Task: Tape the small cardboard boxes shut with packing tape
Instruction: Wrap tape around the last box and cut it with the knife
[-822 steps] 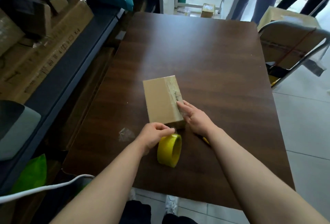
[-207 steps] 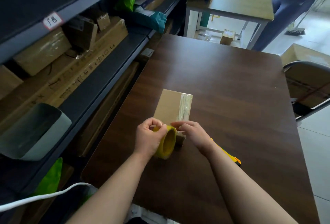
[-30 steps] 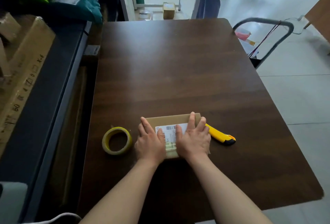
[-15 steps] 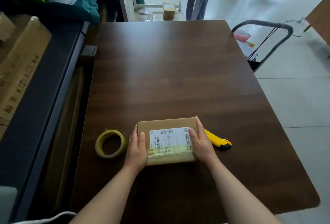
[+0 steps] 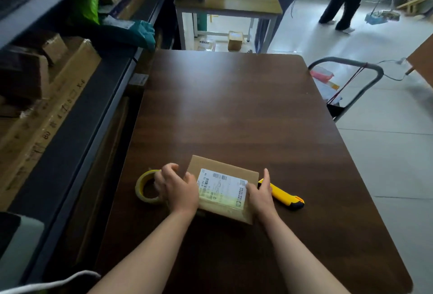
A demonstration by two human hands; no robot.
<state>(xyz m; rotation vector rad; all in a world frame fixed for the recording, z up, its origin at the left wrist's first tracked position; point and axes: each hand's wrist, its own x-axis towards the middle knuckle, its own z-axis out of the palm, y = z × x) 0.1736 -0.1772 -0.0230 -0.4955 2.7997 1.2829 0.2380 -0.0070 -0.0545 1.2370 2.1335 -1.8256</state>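
Near end of the dark wooden table (image 5: 234,106) — the left hand (image 5: 179,188) sits at the left edge of the small brown cardboard box (image 5: 222,165), fingers curled and blurred, grip impossible to tell. The right hand (image 5: 261,192) presses straight fingers along its right side. Just left lies the yellow packing-tape roll (image 5: 139,188) — just right, the yellow-and-black utility knife (image 5: 284,197).

box (image 5: 218,165) turned askew; left hand (image 5: 178,188) now gripping its edge
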